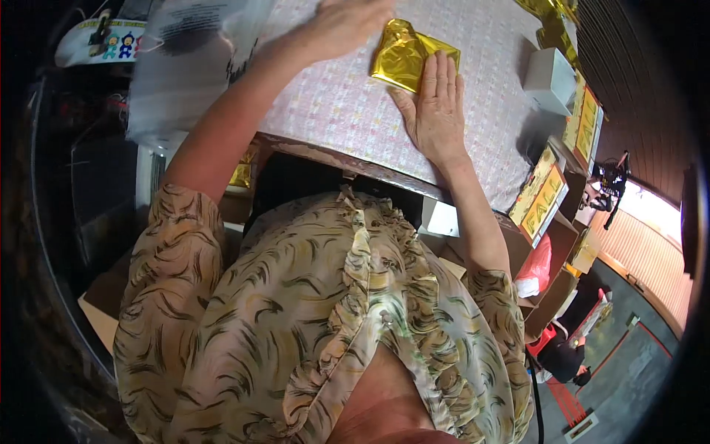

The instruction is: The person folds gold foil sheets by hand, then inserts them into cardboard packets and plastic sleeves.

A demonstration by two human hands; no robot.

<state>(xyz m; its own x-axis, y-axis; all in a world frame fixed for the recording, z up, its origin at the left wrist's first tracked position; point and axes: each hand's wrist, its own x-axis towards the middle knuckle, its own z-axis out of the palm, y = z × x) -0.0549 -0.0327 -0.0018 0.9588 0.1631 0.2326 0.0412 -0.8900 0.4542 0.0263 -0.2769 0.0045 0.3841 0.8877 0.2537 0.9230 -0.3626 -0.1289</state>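
Note:
On the cloth-covered table lies a folded gold foil packet [400, 63], shiny and roughly square, with a raised crumpled corner at its far left. My right hand [439, 118] rests palm down, fingers stretched out over the packet's right part and thumb along its near edge. Up at the far edge of the view, my left hand [351, 26] is left of the packet, its forearm crossing the table. Its fingers are blurred and partly cut off by the frame.
Clear plastic film [192, 66] covers the table's left side. A white box [551, 80] and cartons marked FALL [543, 201] line the right edge, with more gold foil [556, 29] at the far right. Beyond, a person in dark clothing [563, 361] is in the background.

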